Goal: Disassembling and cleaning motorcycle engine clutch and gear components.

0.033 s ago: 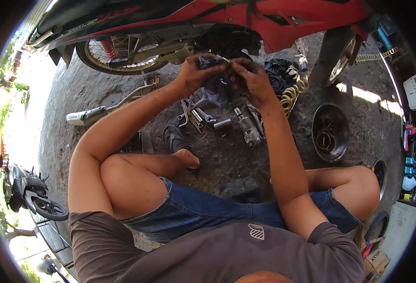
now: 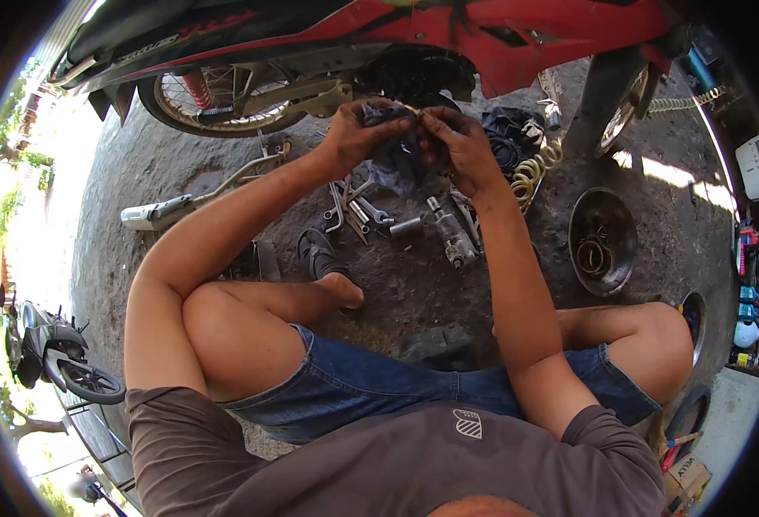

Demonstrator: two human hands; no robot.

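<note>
In front of the motorcycle's lower middle, my two hands meet fingertip to fingertip. My left hand [image 2: 355,138] is closed on a dark grey rag [image 2: 383,114], which bunches up between thumb and fingers. My right hand [image 2: 459,145] pinches at a small pale piece [image 2: 413,109] right beside the rag; its kind is too small to make out. Just beyond the hands is the open, dark engine area of the red and black motorcycle [image 2: 535,52]. More crumpled cloth [image 2: 392,175] lies below the hands, partly hidden by them.
Several wrenches and sockets [image 2: 354,207] lie on the dark ground, with an air ratchet-like metal tool [image 2: 453,234] to their right. A coiled yellow hose [image 2: 530,177] runs beside my right forearm. Farther right stands a round metal basin [image 2: 603,202]; an exhaust pipe [image 2: 157,213] lies left.
</note>
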